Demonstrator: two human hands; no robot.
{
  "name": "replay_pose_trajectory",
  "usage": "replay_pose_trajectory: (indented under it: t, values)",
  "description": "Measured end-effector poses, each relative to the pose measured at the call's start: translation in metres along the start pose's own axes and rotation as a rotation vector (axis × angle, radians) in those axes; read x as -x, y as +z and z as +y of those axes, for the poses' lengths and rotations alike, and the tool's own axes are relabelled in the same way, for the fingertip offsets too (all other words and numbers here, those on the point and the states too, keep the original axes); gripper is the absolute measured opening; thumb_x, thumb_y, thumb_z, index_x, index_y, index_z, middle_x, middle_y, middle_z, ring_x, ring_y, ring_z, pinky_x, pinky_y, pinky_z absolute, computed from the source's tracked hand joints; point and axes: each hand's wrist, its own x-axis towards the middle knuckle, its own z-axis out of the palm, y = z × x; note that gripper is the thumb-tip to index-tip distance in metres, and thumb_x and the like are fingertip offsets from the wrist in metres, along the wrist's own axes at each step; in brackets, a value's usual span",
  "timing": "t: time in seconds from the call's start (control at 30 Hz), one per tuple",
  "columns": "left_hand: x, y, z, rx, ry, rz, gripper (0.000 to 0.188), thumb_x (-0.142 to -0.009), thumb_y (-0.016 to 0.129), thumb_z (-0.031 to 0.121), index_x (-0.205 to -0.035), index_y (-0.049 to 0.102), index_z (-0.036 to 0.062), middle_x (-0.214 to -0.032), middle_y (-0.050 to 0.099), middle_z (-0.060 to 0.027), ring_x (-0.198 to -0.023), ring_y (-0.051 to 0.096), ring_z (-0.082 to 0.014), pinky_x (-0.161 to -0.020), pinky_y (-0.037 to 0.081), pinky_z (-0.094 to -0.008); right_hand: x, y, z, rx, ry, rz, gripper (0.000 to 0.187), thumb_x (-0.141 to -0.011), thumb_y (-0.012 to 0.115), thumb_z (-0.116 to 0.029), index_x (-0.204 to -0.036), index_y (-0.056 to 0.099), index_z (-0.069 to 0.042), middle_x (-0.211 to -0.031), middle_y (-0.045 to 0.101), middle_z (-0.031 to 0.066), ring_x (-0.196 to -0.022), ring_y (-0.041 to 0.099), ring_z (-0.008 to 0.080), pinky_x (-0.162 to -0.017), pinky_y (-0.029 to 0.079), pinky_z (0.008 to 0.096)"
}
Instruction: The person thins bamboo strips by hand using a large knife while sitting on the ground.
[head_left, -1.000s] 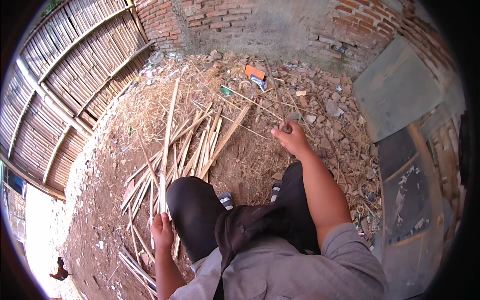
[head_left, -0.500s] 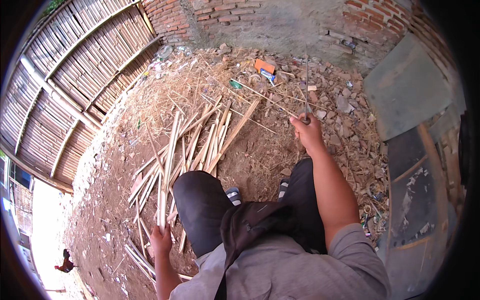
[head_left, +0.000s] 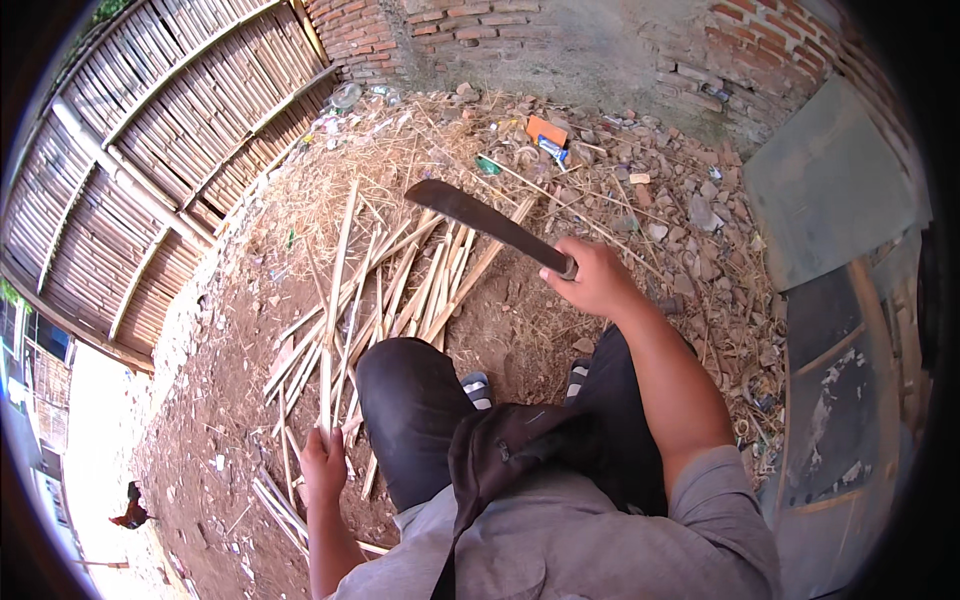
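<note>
My right hand (head_left: pixel 590 277) is closed round the handle of a machete (head_left: pixel 487 222). Its broad dark blade points left, over the far ends of a pile of split bamboo strips (head_left: pixel 425 290). At the lower left, my left hand (head_left: pixel 324 462) grips the near end of a long pale bamboo strip (head_left: pixel 333 320), which stretches away from me beside the pile. Whether that hand holds one strip or more, I cannot tell. The loose strips lie crisscross on the dirt, just left of my left knee.
A bamboo slat fence (head_left: pixel 180 130) stands on the left and a brick wall (head_left: pixel 520 50) at the back. Rubble (head_left: pixel 690 215) and litter cover the ground to the right, near a leaning grey sheet (head_left: pixel 835 185). A chicken (head_left: pixel 131 508) is at the lower left.
The machete has swung from pointing away from me to pointing left across the strips. My right hand has moved slightly left and nearer. My left hand keeps its grip.
</note>
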Motion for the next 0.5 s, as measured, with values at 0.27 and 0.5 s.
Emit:
replay_pose_trajectory:
  t: [0.27,0.5]
  values:
    - [-0.07,0.023,0.138,0.091,0.228,-0.054,0.039,-0.097,0.068,0.03,-0.077,0.048,0.0029,-0.057,0.049,-0.0133,-0.052,0.047,-0.0272,-0.052,0.037,-0.0426,-0.035,0.002,-0.016,-0.048,0.128,-0.094,0.029,-0.082,0.079,-0.028,-0.099,0.064,-0.011,-0.074,0.069,0.0113,-0.072,0.07,0.0332,-0.066,0.052,0.0453]
    - [-0.115,0.082,0.226,0.042,0.242,-0.29,0.042,-0.094,0.068,0.038,-0.081,0.054,0.0006,-0.068,0.061,-0.0213,-0.064,0.061,-0.0394,-0.06,0.044,-0.0482,-0.02,-0.017,0.025,-0.06,0.157,-0.051,0.032,-0.078,0.079,-0.022,-0.102,0.062,-0.009,-0.079,0.069,0.0122,-0.077,0.07,0.0349,-0.07,0.054,0.046]
